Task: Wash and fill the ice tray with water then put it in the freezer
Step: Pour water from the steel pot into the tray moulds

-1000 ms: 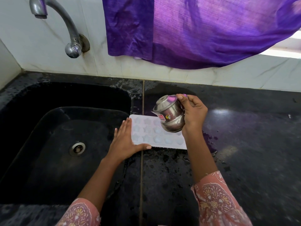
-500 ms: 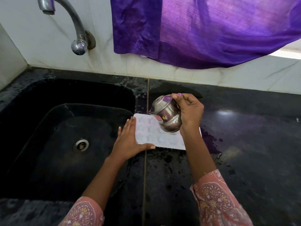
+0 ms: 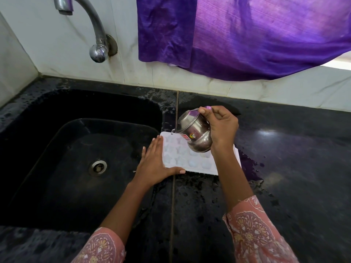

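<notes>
While the left hand steadies its edge, the ice tray lies flat.

Red sticker and round yellow sticker on steel pot, print illegible

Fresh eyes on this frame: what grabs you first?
The shiny steel pot, tipped by the right hand over the white ice tray on the wet black counter, right beside the sink. The left hand lies flat against the tray's left edge, thumb along its near side. Above, a big purple cloth hangs across the wall's upper right.
</notes>
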A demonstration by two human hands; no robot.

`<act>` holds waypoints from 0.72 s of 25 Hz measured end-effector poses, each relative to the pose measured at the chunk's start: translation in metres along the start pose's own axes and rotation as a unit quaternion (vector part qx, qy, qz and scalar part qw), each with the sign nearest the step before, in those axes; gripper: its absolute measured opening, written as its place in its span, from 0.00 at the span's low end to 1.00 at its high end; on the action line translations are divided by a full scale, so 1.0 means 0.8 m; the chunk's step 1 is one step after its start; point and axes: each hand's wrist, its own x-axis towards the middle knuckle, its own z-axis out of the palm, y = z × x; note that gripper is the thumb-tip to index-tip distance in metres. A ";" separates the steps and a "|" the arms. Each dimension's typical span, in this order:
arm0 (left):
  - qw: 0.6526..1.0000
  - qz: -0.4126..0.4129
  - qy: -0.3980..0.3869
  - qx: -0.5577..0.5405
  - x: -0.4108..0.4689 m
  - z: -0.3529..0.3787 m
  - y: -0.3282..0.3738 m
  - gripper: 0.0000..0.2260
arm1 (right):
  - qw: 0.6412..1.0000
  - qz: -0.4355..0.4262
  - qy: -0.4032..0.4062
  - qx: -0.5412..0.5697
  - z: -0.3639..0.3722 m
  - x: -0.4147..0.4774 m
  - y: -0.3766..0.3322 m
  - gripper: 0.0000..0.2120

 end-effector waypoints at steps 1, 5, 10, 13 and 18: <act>1.000 0.000 -0.001 0.000 0.000 0.000 0.000 0.56 | 1.000 -0.003 0.000 -0.004 0.001 0.000 -0.001 0.08; 1.000 0.000 -0.002 0.005 -0.001 0.000 0.000 0.56 | 1.000 -0.017 -0.002 -0.009 0.002 0.001 -0.003 0.09; 1.000 0.001 0.003 0.007 -0.001 -0.001 0.000 0.56 | 1.000 -0.028 -0.001 -0.007 0.003 0.000 -0.006 0.10; 1.000 0.003 0.002 0.004 -0.001 -0.001 0.000 0.56 | 1.000 -0.029 -0.001 -0.004 0.003 0.002 -0.005 0.10; 1.000 0.006 0.000 0.004 -0.001 -0.002 0.001 0.56 | 0.999 -0.033 -0.006 -0.010 0.003 0.002 -0.006 0.10</act>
